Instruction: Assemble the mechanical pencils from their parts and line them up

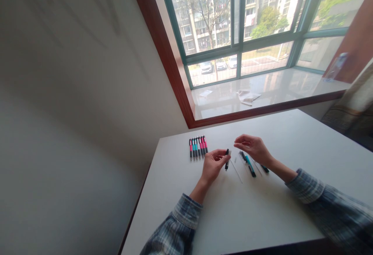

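On the white table (pixel 262 208), the left hand (pixel 212 165) pinches a slim black pen (pixel 226 159) pointing front-to-back, while the empty right hand (pixel 254 149), fingers loosely curled, hovers nearer a teal-and-black pen (pixel 249 165).

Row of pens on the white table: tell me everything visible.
The row of pens is about eight slim pens lying flat, side by side and slightly fanned, on the left part of the white table. Their barrels look like glossy plastic, pink or teal with black sections; tips and clips are too small to tell. Their long axes run away from the person. Only the table visibly touches them. The left hand, gripping a dark pen, is nearest, but apart from them.
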`<action>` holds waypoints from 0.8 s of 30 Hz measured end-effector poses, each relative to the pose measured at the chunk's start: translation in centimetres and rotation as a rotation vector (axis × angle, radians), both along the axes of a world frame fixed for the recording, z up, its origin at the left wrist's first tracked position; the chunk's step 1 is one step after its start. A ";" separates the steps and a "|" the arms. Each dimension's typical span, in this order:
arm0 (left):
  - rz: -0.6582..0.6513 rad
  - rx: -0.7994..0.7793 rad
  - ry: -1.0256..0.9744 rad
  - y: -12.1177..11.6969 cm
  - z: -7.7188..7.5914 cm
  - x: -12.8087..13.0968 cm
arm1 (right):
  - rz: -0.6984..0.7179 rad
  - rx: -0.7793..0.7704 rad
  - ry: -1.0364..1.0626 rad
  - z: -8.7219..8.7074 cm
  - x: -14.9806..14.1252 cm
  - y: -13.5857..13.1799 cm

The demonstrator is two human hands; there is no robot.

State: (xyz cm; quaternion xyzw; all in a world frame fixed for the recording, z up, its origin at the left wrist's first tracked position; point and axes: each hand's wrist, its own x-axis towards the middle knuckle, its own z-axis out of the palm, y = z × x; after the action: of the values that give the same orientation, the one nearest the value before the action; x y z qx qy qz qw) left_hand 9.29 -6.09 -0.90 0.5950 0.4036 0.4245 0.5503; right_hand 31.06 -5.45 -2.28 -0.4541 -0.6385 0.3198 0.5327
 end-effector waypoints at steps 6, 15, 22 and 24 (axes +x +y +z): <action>-0.011 -0.020 -0.022 -0.1 0.1 0.1 | -0.002 -0.022 0.114 -0.2 0.0 0.3; 0.000 -0.001 0.008 -0.3 0.6 0.1 | 0.039 0.049 0.034 0.1 -0.5 -0.1; -0.003 0.014 0.022 0.0 0.4 0.0 | 0.055 0.119 -0.087 0.9 -0.8 -0.6; -0.008 0.016 0.031 0.0 0.4 0.1 | 0.052 0.097 -0.103 0.9 -0.9 -0.7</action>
State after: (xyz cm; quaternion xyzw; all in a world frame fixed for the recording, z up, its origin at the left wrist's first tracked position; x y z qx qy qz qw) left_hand 9.35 -6.08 -0.55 0.6076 0.4061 0.4163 0.5409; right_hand 30.12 -6.17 -1.34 -0.4270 -0.6912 0.2785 0.5122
